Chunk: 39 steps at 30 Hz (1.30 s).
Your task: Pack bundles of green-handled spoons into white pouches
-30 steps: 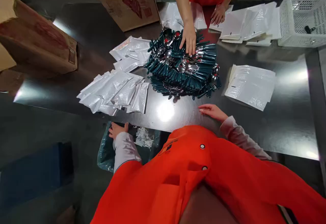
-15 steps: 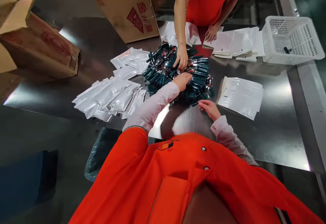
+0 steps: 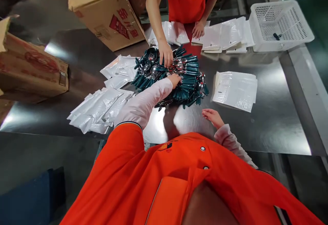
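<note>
A heap of spoons (image 3: 188,90) with dark green handles and shiny metal bowls lies mid-table. My left hand (image 3: 175,79) reaches onto its near side, fingers curled down among the handles; what they grip is hidden. Low over the near edge of the table, right of the heap, my right hand (image 3: 213,117) is closed, thumb and fingertips together, with nothing visible in it. A co-worker's hand (image 3: 166,54) rests on the far side of the spoons, just beyond my left hand. The co-worker's other hand (image 3: 198,29) lies by white packets (image 3: 214,37).
Filled white packets (image 3: 98,110) are piled at the left, with more packets (image 3: 120,69) behind them. A stack of flat white bags (image 3: 235,90) lies right of the heap. Cardboard boxes (image 3: 110,20) stand left; a white plastic basket (image 3: 280,45) is at the back right.
My left hand has moved from the bin below the table edge up onto the spoons. My right hand touched the heap's near edge and has drawn back slightly. The view has shifted.
</note>
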Motion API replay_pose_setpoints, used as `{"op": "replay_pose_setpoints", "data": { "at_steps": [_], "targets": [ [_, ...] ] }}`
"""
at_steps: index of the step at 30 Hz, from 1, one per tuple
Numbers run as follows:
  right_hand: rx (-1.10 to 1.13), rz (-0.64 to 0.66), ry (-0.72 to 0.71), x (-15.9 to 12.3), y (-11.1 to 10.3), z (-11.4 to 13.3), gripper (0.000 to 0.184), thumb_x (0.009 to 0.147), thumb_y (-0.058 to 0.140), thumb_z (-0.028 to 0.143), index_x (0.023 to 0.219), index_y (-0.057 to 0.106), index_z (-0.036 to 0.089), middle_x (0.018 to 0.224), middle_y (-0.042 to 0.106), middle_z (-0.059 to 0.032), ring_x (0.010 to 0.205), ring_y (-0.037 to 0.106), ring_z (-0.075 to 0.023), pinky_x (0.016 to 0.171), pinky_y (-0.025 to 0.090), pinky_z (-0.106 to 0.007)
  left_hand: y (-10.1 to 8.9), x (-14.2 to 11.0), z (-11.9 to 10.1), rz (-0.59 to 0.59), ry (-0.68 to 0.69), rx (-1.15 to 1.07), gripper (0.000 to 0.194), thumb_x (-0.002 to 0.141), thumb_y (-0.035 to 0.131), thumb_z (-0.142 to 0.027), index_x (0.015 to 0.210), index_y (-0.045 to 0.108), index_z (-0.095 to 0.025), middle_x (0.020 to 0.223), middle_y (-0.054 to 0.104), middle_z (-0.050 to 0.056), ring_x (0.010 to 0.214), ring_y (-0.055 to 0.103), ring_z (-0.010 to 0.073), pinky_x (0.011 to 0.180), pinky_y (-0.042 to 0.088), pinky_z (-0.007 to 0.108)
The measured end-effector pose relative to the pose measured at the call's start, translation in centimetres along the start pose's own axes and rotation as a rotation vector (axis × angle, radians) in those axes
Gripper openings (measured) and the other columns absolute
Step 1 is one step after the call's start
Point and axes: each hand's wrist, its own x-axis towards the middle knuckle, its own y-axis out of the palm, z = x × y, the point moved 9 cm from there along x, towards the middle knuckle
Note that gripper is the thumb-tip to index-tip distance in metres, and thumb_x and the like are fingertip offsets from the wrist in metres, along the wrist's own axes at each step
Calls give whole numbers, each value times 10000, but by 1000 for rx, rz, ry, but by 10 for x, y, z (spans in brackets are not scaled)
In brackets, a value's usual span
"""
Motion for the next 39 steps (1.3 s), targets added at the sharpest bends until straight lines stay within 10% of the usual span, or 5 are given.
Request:
{"op": "replay_pose_setpoints", "data": {
  "at_steps": [7, 23, 34, 39],
  "targets": [
    [16, 81, -30, 5, 27, 13, 392, 561, 874, 431, 827, 735, 180, 684, 689, -2, 641, 602, -118, 604, 437, -250, -1, -6, 7, 15, -59, -36, 585, 739, 671, -101, 1322, 631, -83, 1293, 643, 190, 1238, 560, 320, 1069, 438, 368],
    [8, 47, -18, 1, 14, 1, 323, 596, 838, 394, 816, 732, 181, 682, 692, -13, 638, 607, -129, 593, 445, -255, -3, -19, 9, -9, 37, -45, 471, 786, 626, -194, 1254, 665, -147, 1320, 647, 167, 1324, 497, 327, 1144, 328, 485],
    [-30, 194, -77, -2, 49, 26, 342, 626, 854, 397, 860, 734, 178, 786, 716, -32, 673, 610, -122, 615, 458, -251, -67, -68, 50, -459, -18, -1183, 263, 741, 790, -338, 871, 641, -165, 774, 658, 24, 795, 653, 192, 820, 525, 332],
    [341, 425, -117, -5, 88, 68, 497, 650, 861, 504, 1024, 707, 215, 953, 752, -43, 818, 689, -153, 762, 551, -272, -49, -113, -23, -248, 98, -1906, 452, 700, 838, -523, 801, 587, -162, 642, 541, -15, 644, 594, 145, 674, 540, 321]
  ]
}}
